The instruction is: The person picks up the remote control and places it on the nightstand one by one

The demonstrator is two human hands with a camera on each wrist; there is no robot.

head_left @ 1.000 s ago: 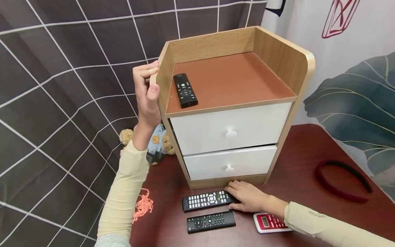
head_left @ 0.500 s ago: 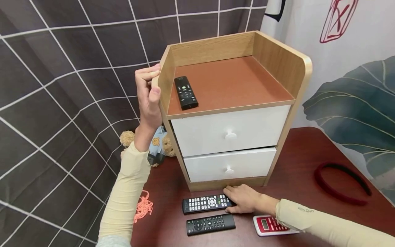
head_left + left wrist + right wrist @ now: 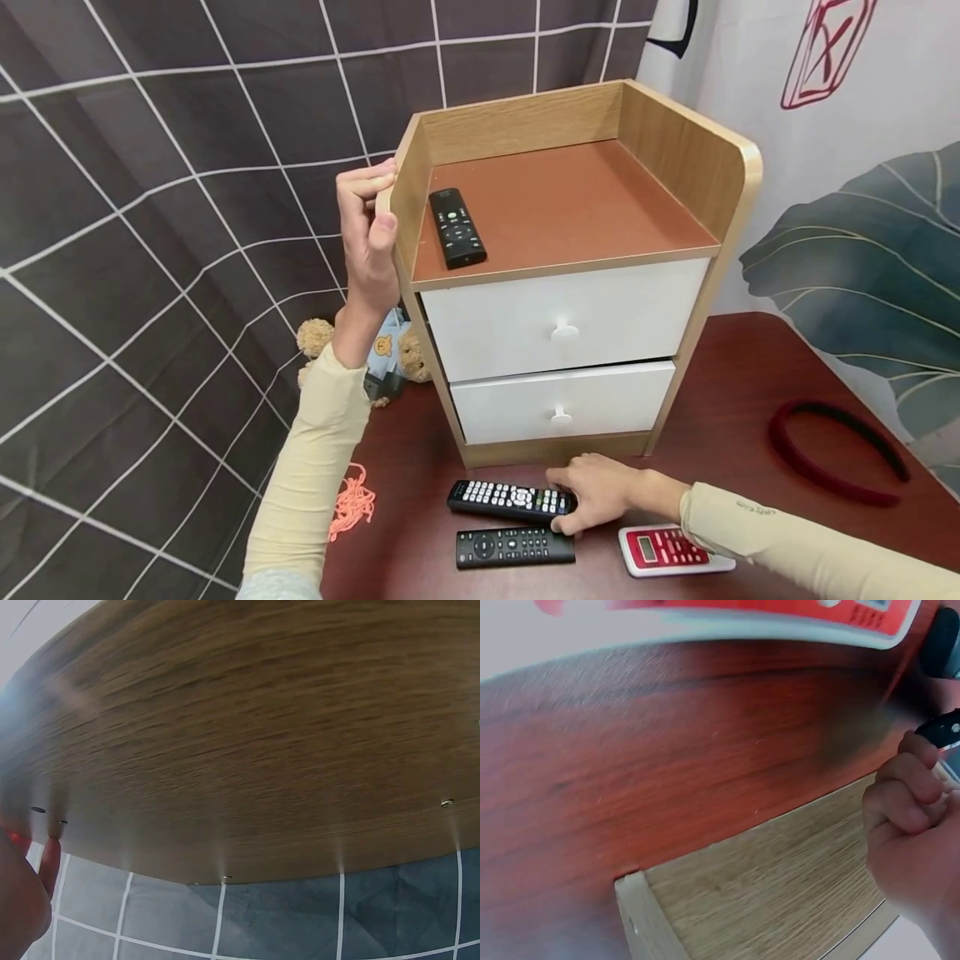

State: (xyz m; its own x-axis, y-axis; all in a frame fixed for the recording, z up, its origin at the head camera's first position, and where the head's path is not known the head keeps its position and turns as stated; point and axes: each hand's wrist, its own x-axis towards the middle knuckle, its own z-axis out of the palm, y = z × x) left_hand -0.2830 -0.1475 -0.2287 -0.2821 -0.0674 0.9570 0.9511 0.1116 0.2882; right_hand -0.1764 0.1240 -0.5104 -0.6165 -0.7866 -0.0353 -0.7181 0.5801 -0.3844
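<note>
In the head view, my left hand grips the upper left side panel of a small wooden cabinet with two white drawers. The left wrist view is mostly that wooden side panel, with part of the hand at lower left. My right hand pinches the right end of a black remote control with pale buttons, in front of the cabinet's base. That remote looks tilted, its near side showing. The right wrist view shows curled fingers at the dark end of the remote.
A second black remote lies just nearer. A third remote lies on the cabinet top. A red-and-white calculator is below my right wrist, a dark red headband at right. Orange yarn and a teddy bear are at left.
My right hand has closed on the remote's right end, and the remote has shifted slightly and tilted. The left hand keeps its hold on the cabinet panel. The head view has shifted slightly.
</note>
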